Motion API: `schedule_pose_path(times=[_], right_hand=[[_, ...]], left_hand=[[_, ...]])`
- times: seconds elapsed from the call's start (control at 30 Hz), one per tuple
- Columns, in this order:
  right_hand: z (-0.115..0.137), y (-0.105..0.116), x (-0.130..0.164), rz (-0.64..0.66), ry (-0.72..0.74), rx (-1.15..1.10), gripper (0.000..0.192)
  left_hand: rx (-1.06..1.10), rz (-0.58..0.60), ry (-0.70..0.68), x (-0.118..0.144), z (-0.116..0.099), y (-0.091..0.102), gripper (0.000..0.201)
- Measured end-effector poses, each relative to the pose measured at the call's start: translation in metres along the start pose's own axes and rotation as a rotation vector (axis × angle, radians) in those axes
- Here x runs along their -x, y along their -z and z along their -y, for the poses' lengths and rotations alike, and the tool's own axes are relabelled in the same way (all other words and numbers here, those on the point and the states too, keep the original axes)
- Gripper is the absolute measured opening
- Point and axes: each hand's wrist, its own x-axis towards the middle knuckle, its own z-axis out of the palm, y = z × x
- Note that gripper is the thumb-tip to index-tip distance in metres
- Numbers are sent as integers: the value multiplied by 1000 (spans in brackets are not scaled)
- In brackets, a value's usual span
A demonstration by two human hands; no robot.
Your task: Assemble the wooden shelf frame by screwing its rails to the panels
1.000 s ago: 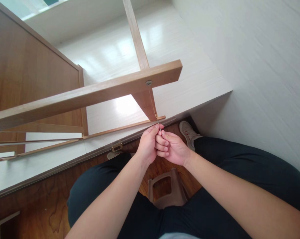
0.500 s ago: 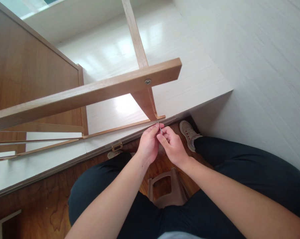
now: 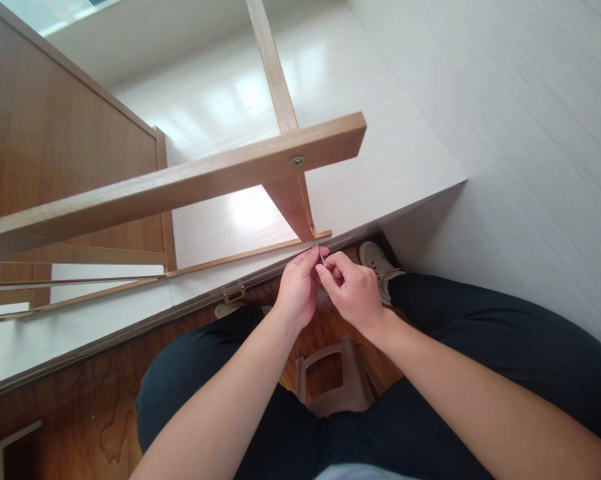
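Observation:
A wooden frame of crossed bars lies on a white board, with a silver bolt head at the joint. At the frame's near corner a thin metal tool sticks up between my fingers. My left hand pinches it from the left, close under the wooden corner. My right hand pinches the same tool from the right, fingers curled. What the tool's tip enters is hidden by the wood and my fingertips.
A brown wooden panel stands at the left. A white wall rises on the right. Below are my dark trouser legs, a brown plastic stool, a pale shoe and a wood-grain floor.
My right hand has turned at the wrist and shifted slightly up and right on the tool. The left hand and the frame have stayed almost still.

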Motion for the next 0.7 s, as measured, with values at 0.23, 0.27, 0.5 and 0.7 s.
schedule_pose_path(times=[0.23, 0.27, 0.5, 0.7], right_hand=[[0, 2, -2, 36, -24, -165, 26], [0, 3, -2, 41, -35, -204, 27], [2, 5, -3, 47, -65, -281, 28], [0, 3, -2, 45, -98, -290, 28]], left_hand=[[11, -23, -14, 0, 0, -1, 33], [9, -25, -15, 1, 0, -1, 32], [6, -36, -17, 1, 0, -2, 33], [-15, -34, -15, 1, 1, -1, 33]])
